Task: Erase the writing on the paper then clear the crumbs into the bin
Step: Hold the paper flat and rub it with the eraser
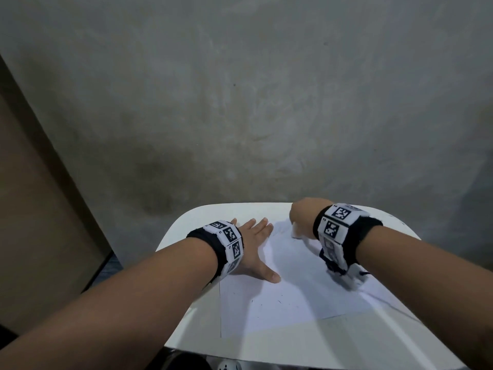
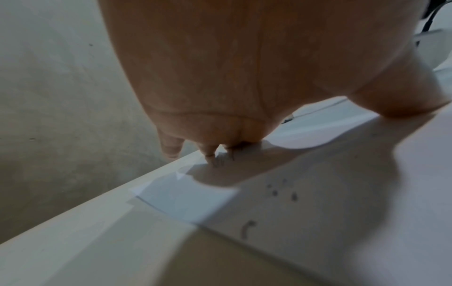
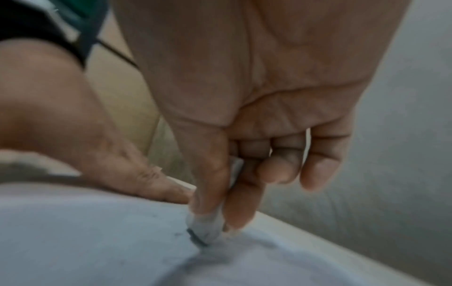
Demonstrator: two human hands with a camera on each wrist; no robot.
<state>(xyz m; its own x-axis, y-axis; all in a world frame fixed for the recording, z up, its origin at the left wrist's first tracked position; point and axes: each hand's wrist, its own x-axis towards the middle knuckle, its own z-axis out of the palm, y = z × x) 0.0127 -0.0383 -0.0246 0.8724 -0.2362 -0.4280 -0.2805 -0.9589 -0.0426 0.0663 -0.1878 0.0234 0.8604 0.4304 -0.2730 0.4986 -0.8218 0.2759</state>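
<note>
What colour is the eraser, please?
White, with a dark smudged tip: the eraser, pinched by the right hand, shows best in the right wrist view.

Left hand flat, right hand pinching.

White paper, flecked with small dark grey specks and smudged grey around the eraser. Eraser pale grey-white, blackened along its lower edge. White table. Wristbands black, carrying white panels printed with black-and-white square marker patterns. Mottled grey floor. Plain brown panel at the left.
</note>
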